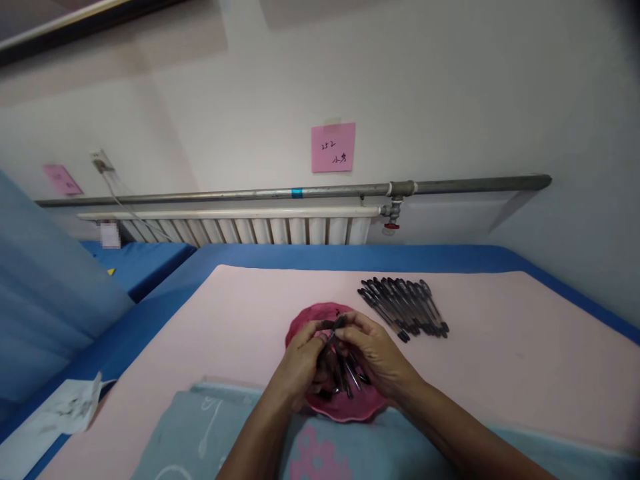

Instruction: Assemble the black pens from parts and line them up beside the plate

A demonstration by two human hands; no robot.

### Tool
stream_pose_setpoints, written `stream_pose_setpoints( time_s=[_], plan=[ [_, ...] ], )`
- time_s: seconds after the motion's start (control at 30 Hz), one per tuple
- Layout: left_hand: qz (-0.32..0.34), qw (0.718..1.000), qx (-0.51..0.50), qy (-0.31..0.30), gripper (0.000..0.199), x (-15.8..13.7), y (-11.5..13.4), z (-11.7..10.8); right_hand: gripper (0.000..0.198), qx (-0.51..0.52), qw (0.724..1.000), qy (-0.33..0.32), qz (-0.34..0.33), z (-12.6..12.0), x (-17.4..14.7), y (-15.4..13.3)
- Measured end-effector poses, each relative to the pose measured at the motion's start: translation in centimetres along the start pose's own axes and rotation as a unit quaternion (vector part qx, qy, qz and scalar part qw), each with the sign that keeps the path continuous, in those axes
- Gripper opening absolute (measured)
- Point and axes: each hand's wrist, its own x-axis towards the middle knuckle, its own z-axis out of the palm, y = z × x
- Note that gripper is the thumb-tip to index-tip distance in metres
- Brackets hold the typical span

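Observation:
Over a dark pink plate with a wavy rim (345,415), both hands meet at a pen (331,337). My left hand (299,365) is closed, its thumb and fingers pinching the pen's clear barrel. At the pen's dark upper end, the fingertips of my right hand (374,350) are closed on it. Whether that dark end is a separate cap cannot be made out. Several loose pens or pen parts (350,373) lie in the plate below, partly hidden by the hands. To the right, a row of black-capped pens (404,307) lies side by side on the pink surface.
The pink-covered table (240,320) has a blue border. A light blue patterned cloth (220,427) lies along its near edge. White paper (55,413) is at the left. Behind stand a radiator (255,230) and a metal pipe (215,197). A blue curtain (45,287) hangs left.

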Motion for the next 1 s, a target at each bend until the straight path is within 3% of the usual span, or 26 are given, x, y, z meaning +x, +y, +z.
stream_pose_setpoints(
  time_s=[0.17, 0.33, 0.73, 0.9, 1.0],
  plan=[
    [0.012, 1.0, -0.014, -0.014, 0.034, -0.1, 0.0, 0.0, 0.022, 0.075, 0.997, 0.002, 0.009, 0.8, -0.4, -0.2],
    [0.008, 0.999, -0.027, -0.018, 0.034, -0.1, 0.0, 0.2, 0.026, 0.026, 0.999, 0.02, 0.005, 0.7, -0.4, 0.0],
    [0.004, 0.999, -0.029, -0.021, 0.031, 0.0, 0.0, -0.2, 0.021, -0.003, 1.0, -0.018, 0.015, 0.7, -0.4, 0.4],
    [0.073, 0.996, -0.042, 0.025, 0.024, 0.2, 0.5, -1.9, 0.022, -0.064, 0.998, 0.01, -0.017, -0.5, 0.2, 0.0],
    [0.112, 0.99, -0.033, 0.082, 0.033, 0.2, 1.0, -3.3, 0.016, -0.091, 0.994, 0.045, -0.039, -1.7, 0.7, -0.5]
  ],
)
